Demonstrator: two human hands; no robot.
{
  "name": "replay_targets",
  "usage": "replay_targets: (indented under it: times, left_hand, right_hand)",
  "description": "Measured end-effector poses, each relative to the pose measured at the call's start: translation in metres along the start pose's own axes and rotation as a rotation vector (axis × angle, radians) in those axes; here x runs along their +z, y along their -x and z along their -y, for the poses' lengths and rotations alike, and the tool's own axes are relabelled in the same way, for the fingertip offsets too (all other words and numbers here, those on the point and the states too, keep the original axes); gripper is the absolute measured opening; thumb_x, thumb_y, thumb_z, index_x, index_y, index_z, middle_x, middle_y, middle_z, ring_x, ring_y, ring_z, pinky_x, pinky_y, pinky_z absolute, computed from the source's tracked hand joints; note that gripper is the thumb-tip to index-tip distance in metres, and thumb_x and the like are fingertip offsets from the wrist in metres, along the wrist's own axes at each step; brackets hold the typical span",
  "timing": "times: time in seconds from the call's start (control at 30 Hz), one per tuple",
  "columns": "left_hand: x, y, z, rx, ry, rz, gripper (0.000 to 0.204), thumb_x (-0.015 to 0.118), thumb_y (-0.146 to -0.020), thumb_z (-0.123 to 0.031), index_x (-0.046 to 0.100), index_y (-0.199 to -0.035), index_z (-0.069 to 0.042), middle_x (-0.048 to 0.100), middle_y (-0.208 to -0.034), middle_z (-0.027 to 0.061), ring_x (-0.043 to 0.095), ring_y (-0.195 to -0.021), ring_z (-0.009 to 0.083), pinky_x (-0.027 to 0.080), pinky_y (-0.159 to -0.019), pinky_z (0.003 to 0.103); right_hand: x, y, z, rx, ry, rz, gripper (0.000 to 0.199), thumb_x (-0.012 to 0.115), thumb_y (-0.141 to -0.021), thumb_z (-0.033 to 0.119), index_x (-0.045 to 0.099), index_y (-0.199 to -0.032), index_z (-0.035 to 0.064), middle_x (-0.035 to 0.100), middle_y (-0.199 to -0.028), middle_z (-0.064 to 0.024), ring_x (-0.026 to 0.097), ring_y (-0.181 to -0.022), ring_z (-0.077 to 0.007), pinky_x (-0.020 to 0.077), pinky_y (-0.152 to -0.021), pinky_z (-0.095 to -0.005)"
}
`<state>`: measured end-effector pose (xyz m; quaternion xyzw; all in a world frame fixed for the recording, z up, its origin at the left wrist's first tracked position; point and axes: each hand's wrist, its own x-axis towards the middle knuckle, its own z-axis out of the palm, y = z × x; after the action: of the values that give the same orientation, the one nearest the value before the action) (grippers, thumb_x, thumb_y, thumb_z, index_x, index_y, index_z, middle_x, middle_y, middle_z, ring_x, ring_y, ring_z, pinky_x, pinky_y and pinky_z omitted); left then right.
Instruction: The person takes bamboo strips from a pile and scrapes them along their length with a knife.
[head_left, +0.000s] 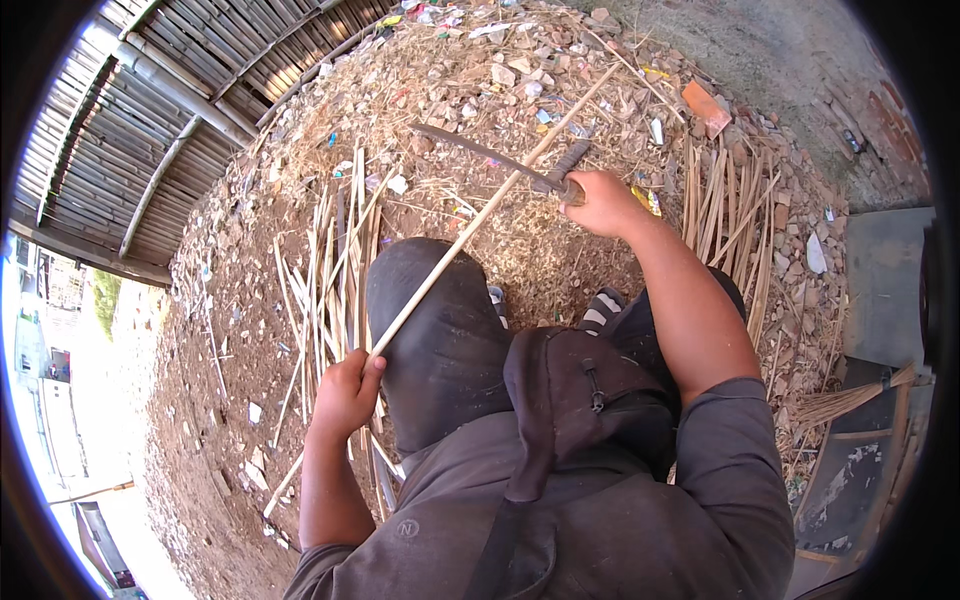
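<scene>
My left hand [350,392] is closed around the lower end of a long pale wooden stick [448,257], which looks like split bamboo. The stick slants up and away to the right, past my knee. In my right hand [607,205] is the handle of a long, dark, slightly curved knife [480,150], its blade pointing left. The blade crosses the stick in its upper half; whether it bites in cannot be made out. Close to my right fingers, a dark ridged piece [568,163] stands behind the stick, its kind unclear.
Loose pale strips [335,265] lie by my left leg, with another pile of strips [725,205] to the right. Shavings, rubble and litter cover the ground [230,350]. A bamboo-slat structure [130,130] stands far left, an orange brick [706,108] far right.
</scene>
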<state>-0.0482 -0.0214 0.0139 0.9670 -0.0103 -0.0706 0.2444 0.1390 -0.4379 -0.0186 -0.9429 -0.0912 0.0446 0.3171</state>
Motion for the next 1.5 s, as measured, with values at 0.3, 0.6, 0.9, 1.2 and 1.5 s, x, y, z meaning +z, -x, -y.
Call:
replay_targets:
  times: [0.3, 0.6, 0.9, 1.2, 1.5]
  left_hand:
    - [0.002, 0.001, -0.003, -0.019, 0.032, 0.018, 0.042, 0.056, -0.101, -0.033, 0.051, -0.076, 0.000, 0.056, -0.062, 0.0211, 0.058, -0.060, 0.0415, 0.043, -0.056, 0.048]
    - [0.011, 0.002, 0.003, 0.023, -0.016, -0.041, 0.041, 0.056, -0.101, -0.034, 0.050, -0.077, -0.001, 0.056, -0.062, 0.0219, 0.058, -0.060, 0.0440, 0.043, -0.055, 0.050]
    - [0.022, 0.003, 0.002, 0.030, -0.034, -0.111, 0.038, 0.056, -0.101, -0.032, 0.048, -0.078, -0.002, 0.056, -0.061, 0.0229, 0.058, -0.060, 0.0462, 0.043, -0.054, 0.052]
    - [0.019, 0.012, -0.006, 0.048, -0.027, -0.074, 0.038, 0.054, -0.102, -0.031, 0.048, -0.078, -0.002, 0.055, -0.061, 0.0230, 0.058, -0.061, 0.0467, 0.042, -0.054, 0.052]
    - [0.024, 0.010, 0.002, 0.054, 0.002, -0.060, 0.039, 0.053, -0.103, -0.030, 0.048, -0.077, -0.002, 0.053, -0.061, 0.0226, 0.055, -0.059, 0.0462, 0.041, -0.054, 0.051]
  right_hand:
    - [0.006, 0.003, 0.009, -0.063, 0.038, -0.037, 0.038, 0.074, -0.080, 0.025, 0.067, -0.110, 0.0032, 0.068, -0.083, -0.0187, 0.067, -0.079, -0.0363, 0.0521, -0.073, -0.0429]
    - [0.005, 0.016, 0.055, -0.252, 0.376, 0.032, 0.022, 0.070, -0.075, 0.022, 0.065, -0.093, 0.0109, 0.065, -0.074, -0.0173, 0.067, -0.077, -0.0388, 0.0521, -0.069, -0.0511]
    - [0.020, 0.003, 0.035, -0.257, 0.127, -0.023, 0.022, 0.070, -0.074, 0.020, 0.065, -0.093, 0.0109, 0.065, -0.075, -0.0176, 0.067, -0.078, -0.0396, 0.0517, -0.068, -0.0505]
    - [0.026, -0.005, 0.016, -0.247, 0.144, -0.028, 0.019, 0.069, -0.076, 0.022, 0.064, -0.091, 0.0105, 0.064, -0.072, -0.0177, 0.066, -0.074, -0.0397, 0.0512, -0.066, -0.0505]
    - [0.021, 0.011, 0.056, -0.418, 0.336, 0.082, 0.020, 0.073, -0.075, 0.020, 0.063, -0.086, 0.0074, 0.065, -0.074, -0.0153, 0.066, -0.073, -0.0390, 0.0503, -0.065, -0.0472]
